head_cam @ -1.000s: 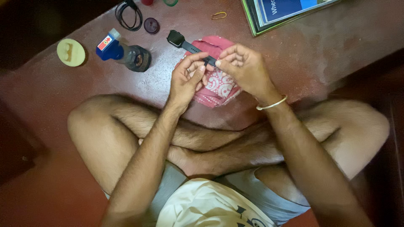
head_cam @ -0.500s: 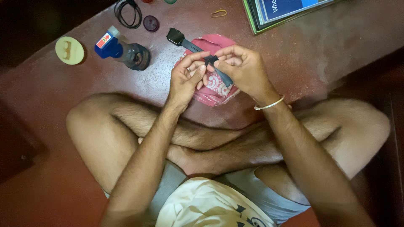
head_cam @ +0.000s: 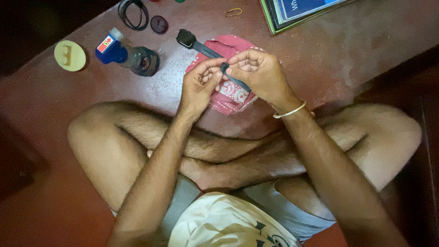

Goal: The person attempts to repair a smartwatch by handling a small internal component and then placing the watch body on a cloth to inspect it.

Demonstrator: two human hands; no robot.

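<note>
A person sits cross-legged on a dull red, speckled floor (head_cam: 347, 59), both hands raised over a crumpled pink cloth (head_cam: 228, 93) printed with a white pattern. The one watch (head_cam: 206, 48) in view has a glossy black rectangular face and a matte dark strap that looks rubbery; the face end lies on the floor just beyond the fingers, and the strap runs back from it, over the cloth, into both hands. The left hand (head_cam: 197, 87) has its fingers (head_cam: 214, 73) curled and pressed together, pinching the strap from the left. The right hand (head_cam: 260, 75) pinches the same strip from the other side, its fingers (head_cam: 235, 61) bent over it, with a loose length of strap slanting down under the palm. The two pinches nearly touch. One thin pale bangle (head_cam: 289, 111) rings the right wrist.

Further out from the left fingers lie one small bottle (head_cam: 128, 54) on its side, with a blue label and dark lower part, one round pale yellow disc (head_cam: 69, 56), one coiled black cable (head_cam: 133, 11) and one small dark round cap (head_cam: 159, 24). Beyond the right fingers lie one thin rubber band (head_cam: 234, 12) and a green-edged book (head_cam: 297, 11) with a blue cover.
</note>
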